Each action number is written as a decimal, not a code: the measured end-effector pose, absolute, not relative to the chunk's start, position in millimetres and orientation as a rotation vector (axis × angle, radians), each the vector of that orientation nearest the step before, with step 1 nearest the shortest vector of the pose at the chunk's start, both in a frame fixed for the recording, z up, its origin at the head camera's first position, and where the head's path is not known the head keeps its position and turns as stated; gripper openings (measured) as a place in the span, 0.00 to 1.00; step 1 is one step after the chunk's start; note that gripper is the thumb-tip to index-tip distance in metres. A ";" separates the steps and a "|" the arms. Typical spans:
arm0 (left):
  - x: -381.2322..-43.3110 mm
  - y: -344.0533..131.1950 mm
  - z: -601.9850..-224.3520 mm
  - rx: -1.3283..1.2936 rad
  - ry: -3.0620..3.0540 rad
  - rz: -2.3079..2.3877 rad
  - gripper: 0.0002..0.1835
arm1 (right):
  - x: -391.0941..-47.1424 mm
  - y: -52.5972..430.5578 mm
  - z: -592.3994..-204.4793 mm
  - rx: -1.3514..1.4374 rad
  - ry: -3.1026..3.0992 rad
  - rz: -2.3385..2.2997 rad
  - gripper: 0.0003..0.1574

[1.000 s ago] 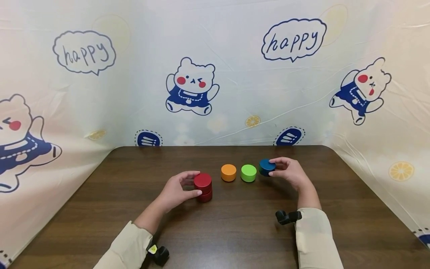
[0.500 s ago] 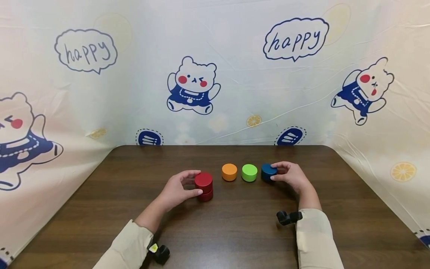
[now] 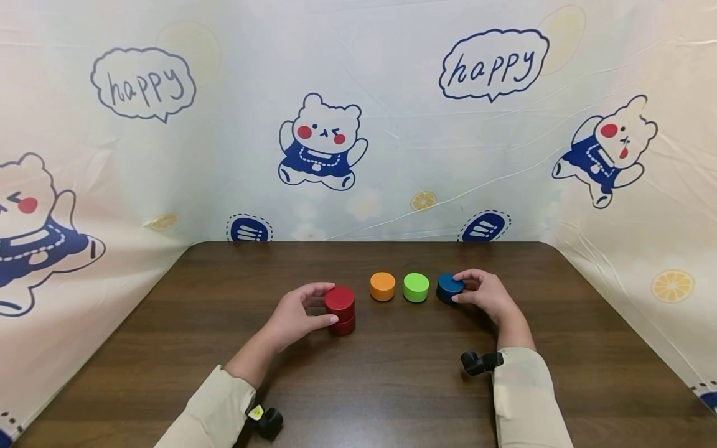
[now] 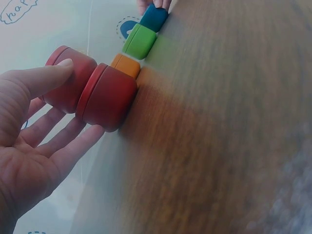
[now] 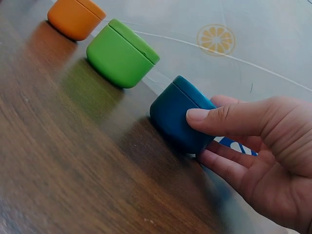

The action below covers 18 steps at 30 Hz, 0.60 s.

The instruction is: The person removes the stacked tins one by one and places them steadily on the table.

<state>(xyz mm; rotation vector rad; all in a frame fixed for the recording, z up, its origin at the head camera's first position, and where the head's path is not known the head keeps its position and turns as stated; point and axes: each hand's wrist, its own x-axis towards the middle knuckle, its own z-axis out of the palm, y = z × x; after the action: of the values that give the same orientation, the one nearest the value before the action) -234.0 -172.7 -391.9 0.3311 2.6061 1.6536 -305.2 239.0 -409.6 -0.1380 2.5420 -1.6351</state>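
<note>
Two red round lidded tins stand stacked near the table's middle. My left hand (image 3: 299, 316) grips the upper red tin (image 4: 78, 80) between thumb and fingers. Beneath it, the lower red tin (image 4: 112, 97) rests on the wood, with fingertips close to its side in the left wrist view. Farther right, my right hand (image 3: 488, 296) pinches a dark blue tin (image 5: 178, 119), thumb on the near side and fingers behind, its base at the table surface. To the left of it sit a green tin (image 3: 416, 288) and an orange tin (image 3: 383, 287), spaced in a row.
The dark brown wooden table (image 3: 381, 386) runs back to a pale printed cloth (image 3: 392, 143) that rises behind and along both sides. Black wrist cameras are strapped at both cuffs, the left one (image 3: 269, 423) and the right one (image 3: 480, 362).
My right hand has brought the blue tin down and slightly right, onto the table at the row's right end. My left hand keeps its grip on the upper red tin, essentially still.
</note>
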 end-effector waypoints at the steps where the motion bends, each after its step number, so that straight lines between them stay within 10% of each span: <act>1: -234.0 -172.7 -391.8 0.332 2.608 1.652 0.33 | -304.9 238.9 -409.3 -0.143 2.542 -1.633 0.32; 18: -233.6 -171.9 -392.0 0.332 2.620 1.648 0.32 | -304.4 237.5 -406.9 -0.205 2.529 -1.762 0.36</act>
<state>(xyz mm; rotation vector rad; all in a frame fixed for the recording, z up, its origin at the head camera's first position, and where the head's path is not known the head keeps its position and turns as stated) -233.6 -171.9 -392.0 0.3318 2.6195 1.6480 -304.4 237.5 -406.9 -0.2051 2.5291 -1.7618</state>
